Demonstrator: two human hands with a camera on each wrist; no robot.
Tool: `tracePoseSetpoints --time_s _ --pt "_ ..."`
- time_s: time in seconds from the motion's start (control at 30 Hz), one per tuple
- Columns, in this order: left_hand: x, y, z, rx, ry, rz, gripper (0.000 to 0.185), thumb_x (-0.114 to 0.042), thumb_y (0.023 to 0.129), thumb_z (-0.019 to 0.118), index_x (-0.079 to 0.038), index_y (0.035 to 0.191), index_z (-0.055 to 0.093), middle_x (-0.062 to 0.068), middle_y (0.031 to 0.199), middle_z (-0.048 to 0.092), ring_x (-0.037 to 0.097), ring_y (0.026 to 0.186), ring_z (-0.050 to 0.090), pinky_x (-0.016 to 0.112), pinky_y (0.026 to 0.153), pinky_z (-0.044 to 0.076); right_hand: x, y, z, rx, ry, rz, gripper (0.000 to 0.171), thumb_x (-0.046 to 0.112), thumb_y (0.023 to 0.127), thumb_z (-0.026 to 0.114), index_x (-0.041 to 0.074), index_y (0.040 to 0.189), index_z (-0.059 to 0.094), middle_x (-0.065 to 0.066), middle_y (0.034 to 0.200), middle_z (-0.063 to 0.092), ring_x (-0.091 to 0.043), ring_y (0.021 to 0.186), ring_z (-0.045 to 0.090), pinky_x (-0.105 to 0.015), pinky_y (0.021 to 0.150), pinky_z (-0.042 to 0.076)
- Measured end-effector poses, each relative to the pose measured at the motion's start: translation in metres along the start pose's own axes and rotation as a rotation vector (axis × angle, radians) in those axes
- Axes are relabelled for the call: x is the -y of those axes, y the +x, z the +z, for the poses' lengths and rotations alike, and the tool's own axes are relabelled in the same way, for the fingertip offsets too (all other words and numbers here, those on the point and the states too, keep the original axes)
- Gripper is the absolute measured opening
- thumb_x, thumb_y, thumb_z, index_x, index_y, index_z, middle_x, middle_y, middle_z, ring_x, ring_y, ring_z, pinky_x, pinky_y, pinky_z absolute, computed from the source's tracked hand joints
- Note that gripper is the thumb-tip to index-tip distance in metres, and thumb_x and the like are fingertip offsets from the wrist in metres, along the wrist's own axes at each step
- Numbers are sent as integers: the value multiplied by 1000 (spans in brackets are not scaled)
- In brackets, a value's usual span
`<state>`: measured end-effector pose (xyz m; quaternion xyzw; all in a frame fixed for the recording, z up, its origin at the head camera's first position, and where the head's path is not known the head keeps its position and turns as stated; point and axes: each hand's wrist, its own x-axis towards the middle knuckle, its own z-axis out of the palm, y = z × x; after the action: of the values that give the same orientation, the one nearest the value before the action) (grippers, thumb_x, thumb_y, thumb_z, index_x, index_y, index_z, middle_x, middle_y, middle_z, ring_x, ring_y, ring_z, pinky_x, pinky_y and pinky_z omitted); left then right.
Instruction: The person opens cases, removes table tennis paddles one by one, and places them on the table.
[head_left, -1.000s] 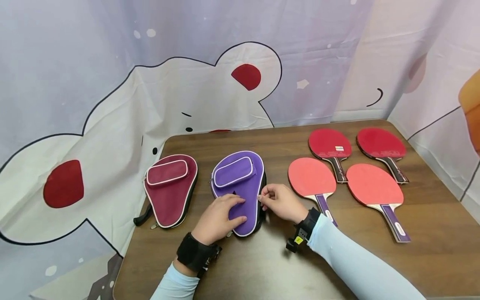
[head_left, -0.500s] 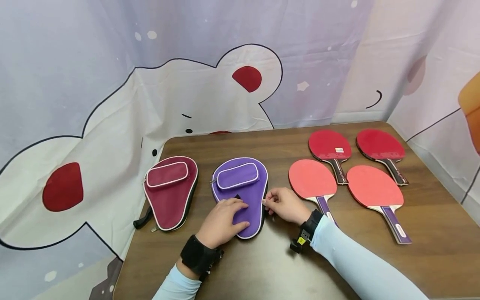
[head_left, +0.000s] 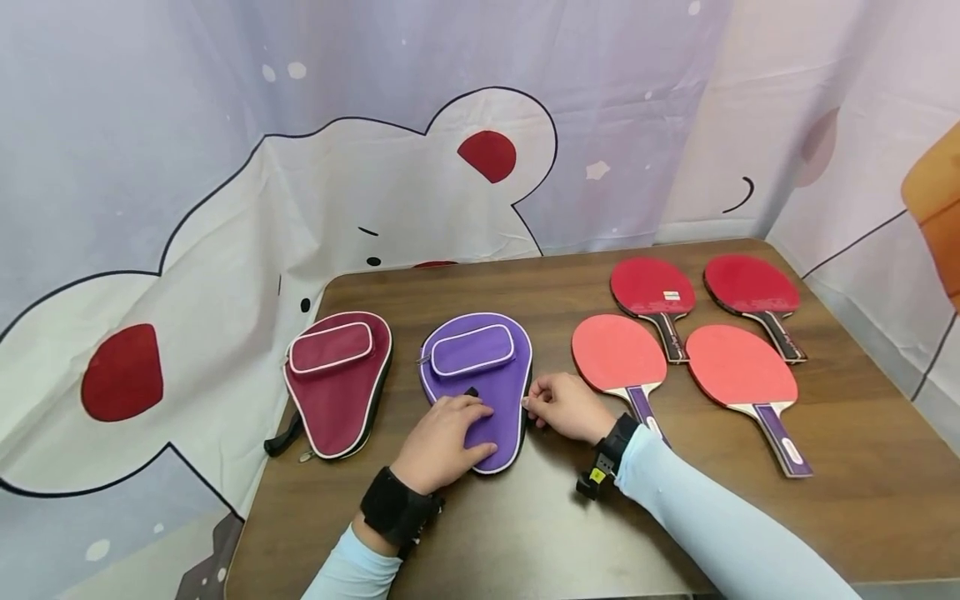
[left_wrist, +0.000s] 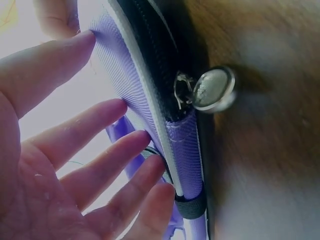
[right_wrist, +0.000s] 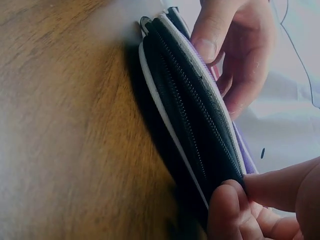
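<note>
A purple table tennis bat case (head_left: 483,387) with white piping lies on the table, its small pocket at the far end. My left hand (head_left: 441,442) rests on its narrow half, fingers spread and fingertips touching the cloth. In the left wrist view a round metal zip pull (left_wrist: 214,90) hangs at the near end. My right hand (head_left: 567,407) pinches the case's right edge between thumb and fingers. The right wrist view shows the zip (right_wrist: 195,115) parted along that side; the inside is dark.
A dark red bat case (head_left: 339,396) with a black strap lies to the left. On the right lie several table tennis bats, two with dark handles (head_left: 652,287) behind two with purple handles (head_left: 742,367). A printed curtain (head_left: 337,192) hangs behind the wooden table (head_left: 555,533).
The purple case has turned slightly and its far end has come nearer, its right edge shifting a little right. Both hands have kept their places on it, with little movement in the last half second.
</note>
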<state>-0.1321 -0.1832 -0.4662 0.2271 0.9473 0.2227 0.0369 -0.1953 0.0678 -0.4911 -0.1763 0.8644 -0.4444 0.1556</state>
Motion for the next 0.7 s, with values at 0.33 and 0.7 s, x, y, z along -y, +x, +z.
tracePoseSetpoints --time_s 0.33,0.7 --pt "5 2 2 17 29 4 46 -32 95 88 -9 132 77 13 140 70 33 128 61 50 111 51 -2 0 2 -13 -36 -3 22 14 105 73 13 82 69 7 71 70 -10 63 69 -29 55 52" --pt "8 2 2 4 31 -8 46 -35 95 88 -10 132 78 13 143 69 35 131 59 59 104 53 -4 3 4 -26 -131 -13 21 15 105 71 16 85 72 11 72 71 -6 62 68 -28 58 53"
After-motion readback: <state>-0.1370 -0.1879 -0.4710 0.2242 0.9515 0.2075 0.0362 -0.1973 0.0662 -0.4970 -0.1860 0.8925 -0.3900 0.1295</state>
